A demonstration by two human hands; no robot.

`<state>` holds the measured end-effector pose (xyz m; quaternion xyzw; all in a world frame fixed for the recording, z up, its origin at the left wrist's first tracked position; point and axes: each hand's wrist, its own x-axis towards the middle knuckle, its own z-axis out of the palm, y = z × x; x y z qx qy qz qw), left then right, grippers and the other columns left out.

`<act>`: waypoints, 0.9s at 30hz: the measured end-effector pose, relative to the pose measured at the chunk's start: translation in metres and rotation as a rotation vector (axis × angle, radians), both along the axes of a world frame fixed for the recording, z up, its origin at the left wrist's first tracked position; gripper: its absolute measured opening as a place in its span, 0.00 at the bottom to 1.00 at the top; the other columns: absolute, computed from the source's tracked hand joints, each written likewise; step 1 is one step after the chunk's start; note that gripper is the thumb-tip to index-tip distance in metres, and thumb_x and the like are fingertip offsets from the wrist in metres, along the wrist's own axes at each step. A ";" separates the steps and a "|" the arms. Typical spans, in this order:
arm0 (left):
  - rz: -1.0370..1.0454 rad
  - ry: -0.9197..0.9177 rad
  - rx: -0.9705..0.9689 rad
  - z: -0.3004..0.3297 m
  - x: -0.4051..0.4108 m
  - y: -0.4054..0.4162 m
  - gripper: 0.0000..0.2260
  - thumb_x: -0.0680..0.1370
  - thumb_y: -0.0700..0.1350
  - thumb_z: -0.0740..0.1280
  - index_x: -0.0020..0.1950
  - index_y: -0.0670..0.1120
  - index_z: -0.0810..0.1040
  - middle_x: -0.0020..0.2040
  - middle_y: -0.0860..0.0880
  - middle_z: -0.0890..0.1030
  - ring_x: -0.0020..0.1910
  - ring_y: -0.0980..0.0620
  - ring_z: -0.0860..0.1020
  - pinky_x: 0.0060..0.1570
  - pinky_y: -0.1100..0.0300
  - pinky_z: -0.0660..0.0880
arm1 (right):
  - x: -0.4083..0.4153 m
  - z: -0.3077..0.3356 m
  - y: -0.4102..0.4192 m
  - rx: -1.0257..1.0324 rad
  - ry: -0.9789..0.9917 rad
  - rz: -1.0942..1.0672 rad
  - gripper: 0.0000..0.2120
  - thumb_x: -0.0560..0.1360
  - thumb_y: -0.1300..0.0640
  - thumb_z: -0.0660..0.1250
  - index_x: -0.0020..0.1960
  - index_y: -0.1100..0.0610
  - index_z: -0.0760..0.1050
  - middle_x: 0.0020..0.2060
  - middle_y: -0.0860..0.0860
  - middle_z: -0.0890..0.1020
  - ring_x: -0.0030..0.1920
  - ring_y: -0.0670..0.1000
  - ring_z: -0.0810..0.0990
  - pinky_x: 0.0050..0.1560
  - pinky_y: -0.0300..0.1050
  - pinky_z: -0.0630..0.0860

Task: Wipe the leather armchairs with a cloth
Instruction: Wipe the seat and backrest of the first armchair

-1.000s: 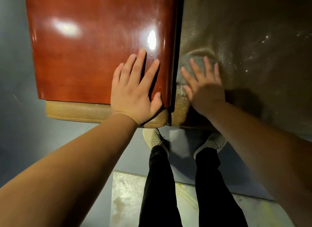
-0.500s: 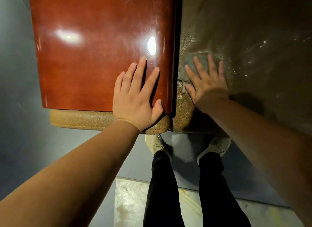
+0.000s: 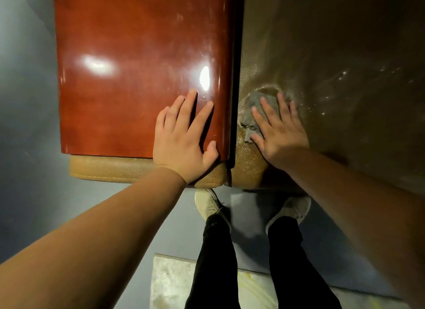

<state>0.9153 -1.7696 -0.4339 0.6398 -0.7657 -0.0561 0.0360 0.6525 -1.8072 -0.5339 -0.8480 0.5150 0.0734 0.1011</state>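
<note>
The right hand (image 3: 279,129) lies flat with straight, spread fingers pressing a crumpled grey cloth (image 3: 253,112) onto the dark leather seat (image 3: 345,55), the cloth showing under the fingertips and out to their left. The left hand (image 3: 182,138) rests open and flat, holding nothing, on the glossy reddish-brown armrest top (image 3: 138,67) just left. Near the seat's edge stand two pale shoes (image 3: 208,204) on grey floor (image 3: 27,101).

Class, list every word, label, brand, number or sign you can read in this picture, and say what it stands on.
None: no readable text anywhere.
The glossy wooden panel, brown leather seat, grey cloth, shoes and pale mat carry no writing; the mat's yellow lines are only a pattern.
</note>
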 end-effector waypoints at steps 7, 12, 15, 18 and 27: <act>0.175 0.169 0.017 0.027 -0.017 -0.044 0.25 0.74 0.54 0.68 0.71 0.49 0.76 0.72 0.43 0.73 0.70 0.38 0.70 0.66 0.41 0.63 | -0.028 0.009 0.052 0.103 -0.070 0.309 0.39 0.79 0.31 0.60 0.82 0.53 0.62 0.83 0.58 0.56 0.83 0.62 0.51 0.80 0.64 0.56; 0.209 0.060 0.013 0.016 -0.029 -0.095 0.30 0.77 0.56 0.63 0.80 0.53 0.67 0.82 0.44 0.62 0.80 0.40 0.61 0.75 0.38 0.58 | -0.027 0.006 -0.035 0.043 0.040 0.269 0.37 0.83 0.31 0.44 0.85 0.50 0.52 0.84 0.54 0.50 0.84 0.59 0.46 0.82 0.61 0.46; 0.205 0.048 -0.011 0.005 -0.028 -0.097 0.31 0.77 0.56 0.62 0.81 0.53 0.67 0.83 0.45 0.63 0.80 0.40 0.62 0.78 0.38 0.57 | -0.016 0.004 -0.068 0.052 0.033 0.000 0.35 0.84 0.33 0.41 0.85 0.49 0.48 0.84 0.53 0.47 0.84 0.59 0.42 0.82 0.61 0.41; 0.203 0.044 -0.014 0.003 -0.030 -0.095 0.31 0.76 0.55 0.63 0.80 0.52 0.69 0.83 0.45 0.64 0.79 0.39 0.63 0.78 0.38 0.57 | -0.004 0.001 -0.032 0.054 -0.025 -0.022 0.34 0.84 0.33 0.46 0.84 0.49 0.54 0.84 0.55 0.51 0.84 0.61 0.45 0.82 0.63 0.46; 0.179 0.068 -0.034 0.005 -0.029 -0.101 0.31 0.75 0.53 0.65 0.78 0.49 0.71 0.81 0.42 0.66 0.77 0.37 0.65 0.75 0.35 0.61 | -0.005 -0.015 -0.084 -0.022 -0.127 0.213 0.31 0.84 0.38 0.54 0.82 0.52 0.62 0.82 0.55 0.60 0.83 0.62 0.55 0.82 0.62 0.52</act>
